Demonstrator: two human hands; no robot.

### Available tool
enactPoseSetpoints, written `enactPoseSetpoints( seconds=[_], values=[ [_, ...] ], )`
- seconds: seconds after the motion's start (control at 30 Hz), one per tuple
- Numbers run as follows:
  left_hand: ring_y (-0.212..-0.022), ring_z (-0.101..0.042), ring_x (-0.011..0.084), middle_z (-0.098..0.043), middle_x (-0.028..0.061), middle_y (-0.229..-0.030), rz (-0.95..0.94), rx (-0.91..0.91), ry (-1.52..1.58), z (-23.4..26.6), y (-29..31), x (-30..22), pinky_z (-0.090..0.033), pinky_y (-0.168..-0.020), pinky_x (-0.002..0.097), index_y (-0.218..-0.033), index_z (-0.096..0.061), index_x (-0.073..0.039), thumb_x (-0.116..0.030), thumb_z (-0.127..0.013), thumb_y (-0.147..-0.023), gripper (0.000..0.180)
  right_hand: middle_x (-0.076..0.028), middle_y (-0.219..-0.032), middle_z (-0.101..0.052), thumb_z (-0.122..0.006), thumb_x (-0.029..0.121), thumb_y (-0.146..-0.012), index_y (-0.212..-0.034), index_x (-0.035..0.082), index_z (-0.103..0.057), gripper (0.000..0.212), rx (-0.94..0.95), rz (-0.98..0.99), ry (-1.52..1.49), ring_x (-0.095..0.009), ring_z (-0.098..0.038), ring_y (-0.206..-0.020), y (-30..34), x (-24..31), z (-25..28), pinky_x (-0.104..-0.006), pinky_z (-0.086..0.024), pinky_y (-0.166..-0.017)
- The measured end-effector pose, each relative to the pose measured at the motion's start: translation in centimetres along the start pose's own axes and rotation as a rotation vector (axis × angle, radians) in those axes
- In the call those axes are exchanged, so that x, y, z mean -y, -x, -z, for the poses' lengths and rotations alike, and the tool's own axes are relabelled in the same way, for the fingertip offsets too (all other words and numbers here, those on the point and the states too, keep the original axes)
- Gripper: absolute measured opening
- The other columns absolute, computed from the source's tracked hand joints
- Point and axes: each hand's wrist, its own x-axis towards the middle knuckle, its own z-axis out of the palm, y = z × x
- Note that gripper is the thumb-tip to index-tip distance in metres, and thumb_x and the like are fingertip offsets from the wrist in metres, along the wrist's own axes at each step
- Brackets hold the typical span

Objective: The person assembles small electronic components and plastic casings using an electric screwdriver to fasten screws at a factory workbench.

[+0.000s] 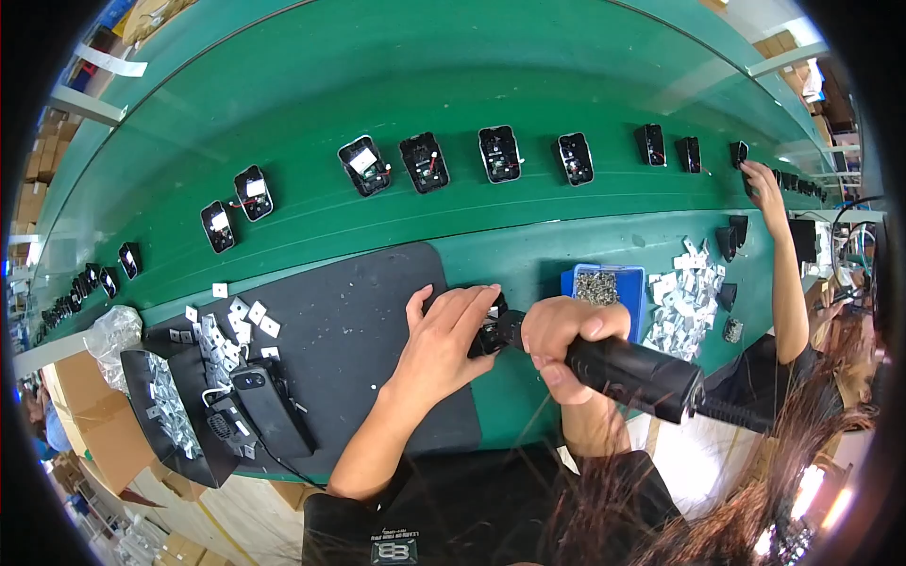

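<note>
My left hand [442,330] is wrapped over a small black device housing [489,332] at the right edge of a dark mat, pressing it against the bench. Most of the housing is hidden by the fingers. In my right hand [566,341] is a black electric screwdriver [637,375], lying nearly level, its head pointing left at the housing. The tip's exact contact cannot be made out. Just behind the right hand stands a blue bin [634,292] with small screws [596,287] in it.
Open black housings [499,154] line the green conveyor belt [566,212] beyond the bench. Metal plates [681,302] are heaped right of the bin, and others [219,347] lie left by a black box [212,415]. A co-worker's hand [763,185] touches a housing at far right.
</note>
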Motion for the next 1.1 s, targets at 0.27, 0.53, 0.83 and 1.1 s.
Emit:
enactPoseSetpoints(
  seconds=[0.27, 0.53, 0.83, 1.1],
  values=[
    [-0.113, -0.054, 0.023, -0.057, 0.0052, -0.12, -0.072, 0.005, 0.03, -0.4, -0.1, 1.3, -0.027, -0.103, 0.0494, -0.131, -0.048, -0.01, -0.017, -0.077, -0.062, 0.075, 0.003, -0.063, -0.052, -0.07, 0.001, -0.075, -0.098, 0.012, -0.049, 0.033, 0.293, -0.02, -0.014, -0.012, -0.054, -0.05, -1.3, -0.1, 0.2, -0.0283, -0.047, -0.051],
    [-0.109, -0.055, 0.0213, -0.058, 0.0047, -0.117, -0.125, -0.012, 0.102, -0.5, -0.3, 2.1, -0.029, -0.103, 0.0475, -0.128, -0.051, -0.009, -0.019, -0.077, -0.062, 0.072, -0.002, -0.062, -0.055, -0.069, -0.006, -0.068, -0.091, 0.01, -0.052, 0.033, 0.216, -0.088, -0.025, -0.018, -0.054, -0.048, -1.2, -0.3, -0.3, -0.0303, -0.044, -0.045],
    [-0.102, -0.057, 0.0216, -0.06, 0.0057, -0.11, -0.104, -0.087, 0.192, -0.6, -1.0, 2.0, -0.034, -0.098, 0.0417, -0.122, -0.056, -0.005, -0.022, -0.078, -0.059, 0.069, 0.0, -0.06, -0.051, -0.067, -0.005, -0.072, -0.097, 0.012, -0.045, 0.037, 0.24, -0.136, 0.106, -0.017, -0.05, -0.045, -2.6, 0.2, -0.7, -0.0314, -0.045, -0.046],
    [-0.102, -0.058, 0.024, -0.062, 0.0091, -0.106, -0.119, -0.124, 0.229, -1.0, -1.3, 1.4, -0.034, -0.097, 0.0408, -0.121, -0.056, -0.004, -0.022, -0.077, -0.06, 0.067, 0.0, -0.059, -0.048, -0.065, -0.006, -0.072, -0.103, 0.009, -0.047, 0.039, 0.198, -0.126, -0.006, -0.015, -0.047, -0.046, -2.2, -0.3, 0.3, -0.031, -0.043, -0.046]
  ],
)
